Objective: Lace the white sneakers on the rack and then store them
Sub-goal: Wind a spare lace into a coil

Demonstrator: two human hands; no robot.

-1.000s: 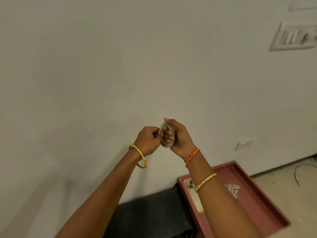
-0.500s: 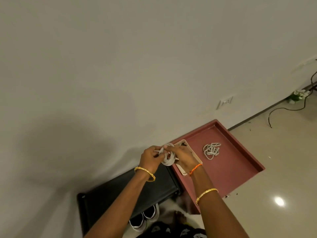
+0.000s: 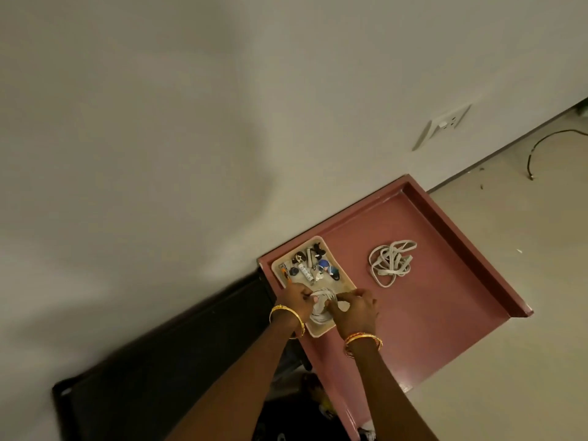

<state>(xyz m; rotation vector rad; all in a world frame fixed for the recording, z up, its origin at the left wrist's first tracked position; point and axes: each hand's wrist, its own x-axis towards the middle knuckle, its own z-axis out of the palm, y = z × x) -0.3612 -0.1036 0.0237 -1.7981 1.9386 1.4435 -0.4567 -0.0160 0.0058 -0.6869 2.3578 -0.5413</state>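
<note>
1. Head view, looking down: both hands meet over a small cream tray (image 3: 345, 278) that sits on the left part of a pink-red counter (image 3: 439, 300) with a raised rim.
2. The left hand (image 3: 296, 300) has its fingers pinched onto a coiled white shoelace (image 3: 321, 310), and the right hand (image 3: 356, 310) has its fingers closed on the same coil from the other side. The lace hangs just over the near end of the tray.
3. The far end of the tray carries a jumble of small items (image 3: 310, 265), dark, white and one blue; they are too small to name, and no lettering on them can be read.
4. A second white shoelace (image 3: 391, 262) lies loose in a tangle on the bare counter, well apart from the hands, to the right of the tray.
5. A black rack (image 3: 165, 361) stands against the wall, left of the counter; the sneakers cannot be made out with any certainty.
6. Gold bangles (image 3: 288, 316) ring the left wrist, gold and orange ones the right.
7. On the wall, a white socket plate (image 3: 445, 124); on the floor, a black cable (image 3: 541, 144). No brand or writing is legible anywhere.
</note>
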